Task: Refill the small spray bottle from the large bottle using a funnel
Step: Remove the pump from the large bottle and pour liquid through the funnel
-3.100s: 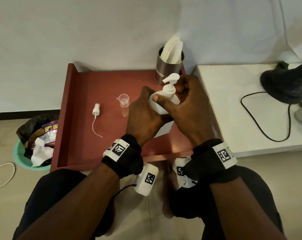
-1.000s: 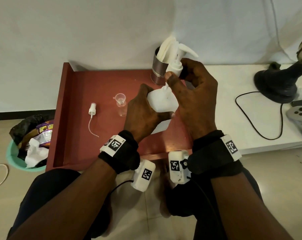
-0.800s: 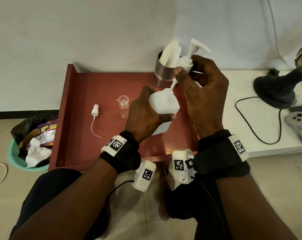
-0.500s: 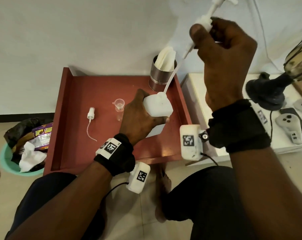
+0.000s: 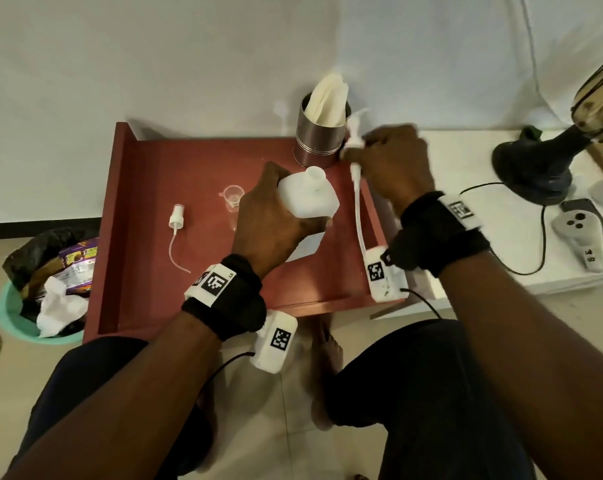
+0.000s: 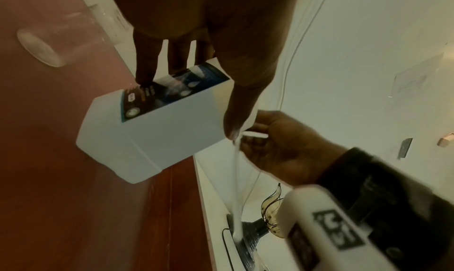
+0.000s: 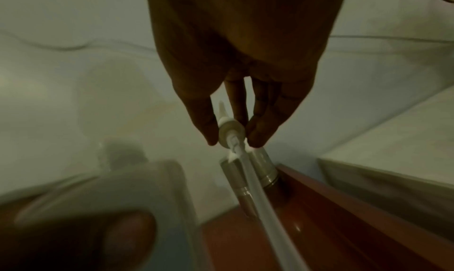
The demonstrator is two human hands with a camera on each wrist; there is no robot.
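Observation:
My left hand (image 5: 269,216) grips the large white bottle (image 5: 308,197) (image 6: 157,131) on the red tray (image 5: 147,237); its neck stands uncapped. My right hand (image 5: 390,161) (image 7: 230,135) pinches the white pump head (image 5: 353,135) (image 7: 230,131) at the tray's right edge, its long dip tube (image 5: 359,216) (image 7: 260,197) hanging down clear of the bottle. The small clear spray bottle (image 5: 233,211) stands left of my left hand with a clear funnel (image 5: 232,195) in its neck. Its white sprayer cap (image 5: 176,220) with a thin tube lies further left on the tray.
A steel cup (image 5: 319,140) holding white napkins stands at the tray's back right, close to my right hand. A white table (image 5: 466,188) to the right carries a fan base (image 5: 532,168), a black cord and game controllers (image 5: 580,237). A green bin (image 5: 13,317) with rubbish sits on the floor at left.
My right hand unscrewed the pump, lifted it high until the dip tube left the large bottle, then brought it down to the tray's right edge. The left hand kept holding the bottle.

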